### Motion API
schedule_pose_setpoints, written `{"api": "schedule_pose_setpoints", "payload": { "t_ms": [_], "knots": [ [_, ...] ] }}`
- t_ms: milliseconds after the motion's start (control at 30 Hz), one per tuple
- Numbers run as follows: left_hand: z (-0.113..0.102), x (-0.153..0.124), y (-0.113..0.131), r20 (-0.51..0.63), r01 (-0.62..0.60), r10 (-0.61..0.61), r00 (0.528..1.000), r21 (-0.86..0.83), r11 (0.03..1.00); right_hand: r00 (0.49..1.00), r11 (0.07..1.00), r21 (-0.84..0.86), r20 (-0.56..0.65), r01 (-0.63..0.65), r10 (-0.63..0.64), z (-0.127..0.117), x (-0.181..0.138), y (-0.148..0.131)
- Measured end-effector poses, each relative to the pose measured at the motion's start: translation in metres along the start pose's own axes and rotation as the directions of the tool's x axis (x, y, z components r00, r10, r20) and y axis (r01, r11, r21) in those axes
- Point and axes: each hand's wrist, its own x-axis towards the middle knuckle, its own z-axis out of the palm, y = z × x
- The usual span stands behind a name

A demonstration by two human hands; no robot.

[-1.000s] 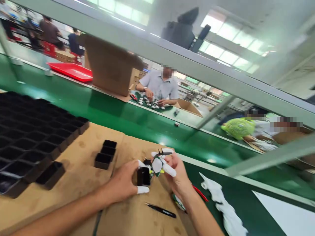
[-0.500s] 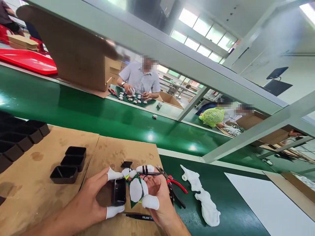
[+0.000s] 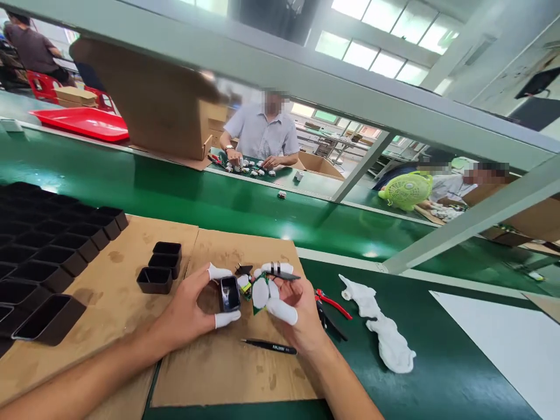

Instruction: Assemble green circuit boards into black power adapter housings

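Gripping a small black box (image 3: 230, 293) between the thumb and fingers of my left hand (image 3: 190, 302), I see it in the head view with its open mouth turned toward me, probably so I can look into it. My fingers hold its outer sides, leaving the opening clear. My right hand (image 3: 301, 312) is closed on a green circuit board (image 3: 255, 307) with a round white part (image 3: 261, 293) on its face; I seem to pinch it low and by the edge to spare that face. The board sits just beside the box, both over the cardboard (image 3: 210, 379), which likely protects the table (image 3: 441, 379). White covers (image 3: 226, 319) sheathe several fingertips, perhaps to keep the pieces clean. A dark pointed piece (image 3: 284, 276) lies across my right fingers; what it is, I cannot tell.

Tweezers (image 3: 273, 346) lie below my hands, presumably to be within easy reach. Pliers (image 3: 335, 305) rest beyond my right wrist, near a crumpled white cloth (image 3: 391, 344). To my left, a few black boxes (image 3: 154, 281) stand apart from the packed rows (image 3: 56, 242), maybe for easier picking.
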Motion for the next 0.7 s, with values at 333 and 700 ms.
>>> {"api": "schedule_pose_setpoints", "payload": {
  "t_ms": [333, 700],
  "knots": [
    [-0.012, 0.000, -0.016, 0.020, -0.042, 0.039, 0.999, 0.207, 0.978, 0.954, 0.975, -0.124, -0.216, 0.185, -0.209, -0.013, -0.035, 0.002],
    [-0.026, -0.013, 0.008, 0.134, -0.153, 0.098, 0.986, 0.511, 0.846, 0.885, 0.962, -0.212, -0.396, 0.173, -0.246, -0.016, -0.135, 0.026]
  ]
}}
